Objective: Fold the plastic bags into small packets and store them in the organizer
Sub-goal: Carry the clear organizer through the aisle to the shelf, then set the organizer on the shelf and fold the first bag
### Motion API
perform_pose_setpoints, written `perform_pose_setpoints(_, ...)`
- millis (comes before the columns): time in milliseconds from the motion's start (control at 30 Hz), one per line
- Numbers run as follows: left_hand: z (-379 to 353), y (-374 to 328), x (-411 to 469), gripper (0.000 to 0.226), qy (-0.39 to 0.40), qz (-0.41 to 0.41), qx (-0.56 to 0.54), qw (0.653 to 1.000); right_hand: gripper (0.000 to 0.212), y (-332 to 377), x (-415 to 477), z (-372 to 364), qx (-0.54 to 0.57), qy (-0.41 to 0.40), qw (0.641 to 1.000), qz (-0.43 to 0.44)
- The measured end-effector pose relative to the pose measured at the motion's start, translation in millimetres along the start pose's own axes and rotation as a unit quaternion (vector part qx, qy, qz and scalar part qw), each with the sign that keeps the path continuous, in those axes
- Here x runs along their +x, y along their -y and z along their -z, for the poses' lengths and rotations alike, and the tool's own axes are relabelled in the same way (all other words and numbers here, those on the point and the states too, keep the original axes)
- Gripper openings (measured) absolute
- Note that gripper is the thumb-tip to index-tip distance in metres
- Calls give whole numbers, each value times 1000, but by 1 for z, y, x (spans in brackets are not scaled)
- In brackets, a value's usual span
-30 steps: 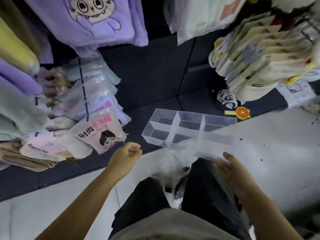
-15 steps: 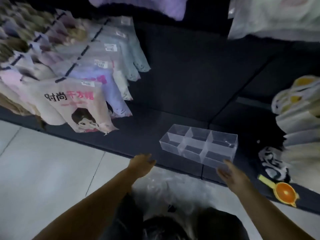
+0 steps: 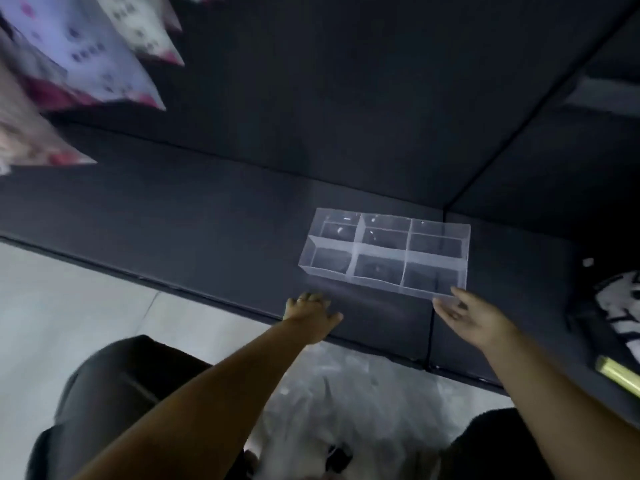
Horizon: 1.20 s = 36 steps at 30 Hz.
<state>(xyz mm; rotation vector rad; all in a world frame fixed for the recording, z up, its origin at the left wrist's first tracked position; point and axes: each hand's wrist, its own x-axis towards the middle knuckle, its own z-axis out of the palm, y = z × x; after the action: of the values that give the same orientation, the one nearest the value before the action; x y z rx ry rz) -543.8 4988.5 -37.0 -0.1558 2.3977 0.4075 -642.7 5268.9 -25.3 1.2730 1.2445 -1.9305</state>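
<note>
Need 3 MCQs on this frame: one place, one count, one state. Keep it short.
1. The clear organizer stands:
A) on the pale floor tiles
B) on the dark platform
C) on the person's lap

2. Its compartments number:
A) four
B) nine
C) six

3. Those compartments are:
A) all empty
B) empty but for one folded bag
C) all filled

Answers:
1 B: the organizer's base sits flat on the dark platform, back from its front edge.
2 C: the dividers make two rows of three.
3 A: only the platform shows through every cell, and the plastic bags lie loose and unfolded down between the person's knees.
</note>
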Motion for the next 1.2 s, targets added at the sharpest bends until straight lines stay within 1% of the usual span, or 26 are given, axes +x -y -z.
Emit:
perform_pose_setpoints(133,-52,11,33,66,-1,-25,61,998,40,-16,42,5,32,1,999,-12)
perform_pose_setpoints(233,-85,13,44,71,-10,-13,58,998,29,-26,52,9,53,3,999,-4)
perform_pose_setpoints(267,-92,13,45,74,-18,-8,54,998,31,-29,51,9,42,1,999,11)
perform_pose_setpoints(300,-96,13,45,75,-27,-6,53,998,36,-32,49,6,8,-8,999,34)
perform_pose_setpoints(333,-99,14,45,76,-30,-8,53,998,40,-37,43,2,-56,-32,996,65)
perform_pose_setpoints(367,-100,15,43,77,-29,-10,58,998,41,-45,36,-2,-145,-85,979,113)
perform_pose_setpoints(400,-101,17,42,76,-34,-12,64,997,43,-53,29,-7,-248,-156,938,184)
perform_pose_setpoints(433,-104,20,44,74,-42,-16,72,996,43,-61,25,-12,-352,-218,866,279)
perform_pose_setpoints(467,-105,23,45,71,-48,-21,78,996,45,-73,19,-19,-437,-236,776,390)
perform_pose_setpoints(500,-107,26,46,68,-54,-26,79,995,48,-87,15,-27,-509,-210,685,477)
perform_pose_setpoints(533,-108,27,46,66,-60,-29,79,995,53,-104,12,-35,-574,-162,607,525)
perform_pose_setpoints(567,-110,27,46,65,-64,-29,81,994,59,-120,14,-43,-629,-114,549,538)
perform_pose_setpoints(600,-112,26,47,64,-67,-28,82,994,64,-135,17,-50,-673,-80,514,526)
perform_pose_setpoints(667,-112,26,48,63,-69,-25,85,994,72,-154,30,-61,-738,-59,465,486)
perform_pose_setpoints(700,-113,26,49,63,-71,-25,88,993,74,-157,37,-65,-756,-59,452,470)
perform_pose_setpoints(800,-118,30,53,63,-79,-27,95,992,77,-152,57,-70,-780,-66,440,440)
perform_pose_setpoints(867,-123,34,56,63,-88,-36,92,991,78,-143,68,-75,-789,-71,424,438)
perform_pose_setpoints(933,-128,40,61,62,-105,-47,84,990,80,-128,78,-85,-794,-69,415,438)
perform_pose_setpoints(1000,-134,45,65,62,-116,-54,78,989,80,-109,87,-98,-795,-69,420,432)
perform_pose_setpoints(1100,-139,47,66,62,-122,-59,71,988,81,-89,95,-117,-796,-78,436,413)
perform_pose_setpoints(1200,-138,47,66,62,-119,-62,60,989,83,-74,97,-128,-806,-72,438,392)
